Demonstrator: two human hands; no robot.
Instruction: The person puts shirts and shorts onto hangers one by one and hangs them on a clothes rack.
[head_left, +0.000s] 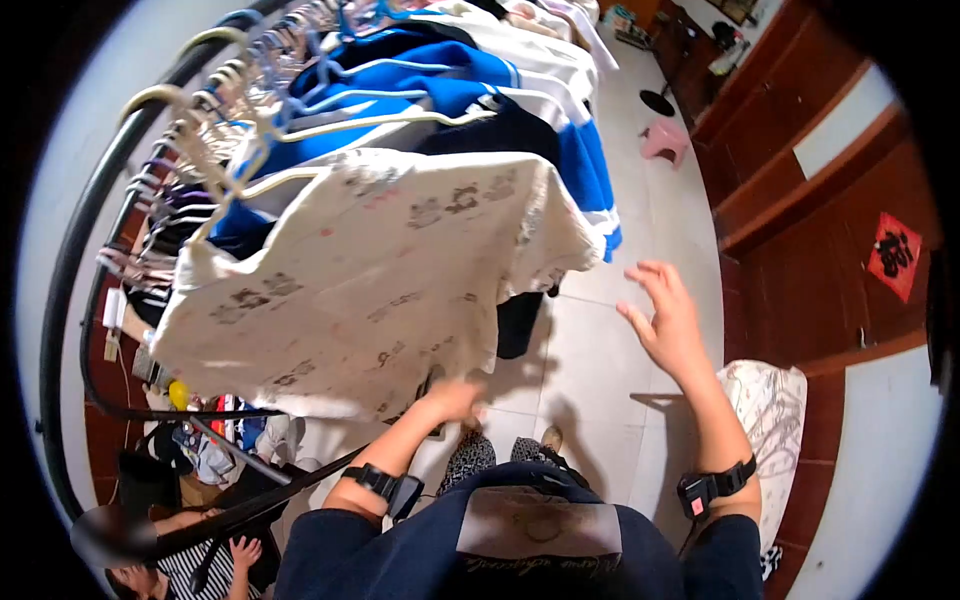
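A cream short-sleeved shirt (pixel 370 280) with small printed figures hangs from a cream hanger (pixel 285 180) at the front of the rack. My left hand (pixel 455 400) is at the shirt's lower edge; its fingers are partly hidden and blurred, so I cannot tell whether they grip the cloth. Out to the right of the shirt's sleeve, my right hand (pixel 668 318) is raised with its fingers apart and nothing in it. Right behind the shirt hang blue and white jackets (pixel 460 70) and a dark garment (pixel 515 130).
A black clothes rack (pixel 75 240) curves along the left, full of hangers. Another person in a striped top (pixel 195 570) is at the lower left, near piled items. A pink stool (pixel 664 141) and a cloth-covered piece (pixel 775 430) stand by the brown doors (pixel 840 240).
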